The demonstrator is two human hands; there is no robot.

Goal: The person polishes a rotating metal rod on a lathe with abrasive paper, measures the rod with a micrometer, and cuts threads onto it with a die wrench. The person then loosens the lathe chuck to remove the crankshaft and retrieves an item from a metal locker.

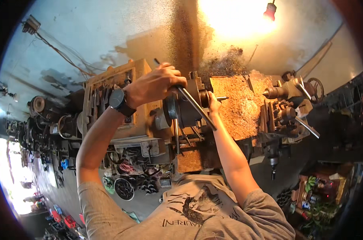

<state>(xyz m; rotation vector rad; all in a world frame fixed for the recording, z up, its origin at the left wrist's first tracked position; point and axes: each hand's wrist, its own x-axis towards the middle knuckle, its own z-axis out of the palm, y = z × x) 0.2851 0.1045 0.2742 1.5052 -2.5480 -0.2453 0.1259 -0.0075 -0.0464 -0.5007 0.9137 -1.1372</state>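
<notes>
My left hand (165, 82), with a dark watch on its wrist, is closed round a long steel bar (197, 108). The bar slants across the front of a lathe chuck (187, 110), its lower end free in the air. Whether it joins a key under my palm is hidden. Just right of the chuck, my right hand (214, 105) has its fingers closed around a short dark metal rod (223, 98). The rod sticks out from the chuck's jaws toward the right, its tip past my fingers.
Brown metal chips cover the tray (229, 120) behind the bed. To the right stand the tool post (283, 114) with its handle and the tailstock (277, 93) with a handwheel. A wooden rack of tools (109, 96) stands left; a lit bulb (269, 13) hangs above.
</notes>
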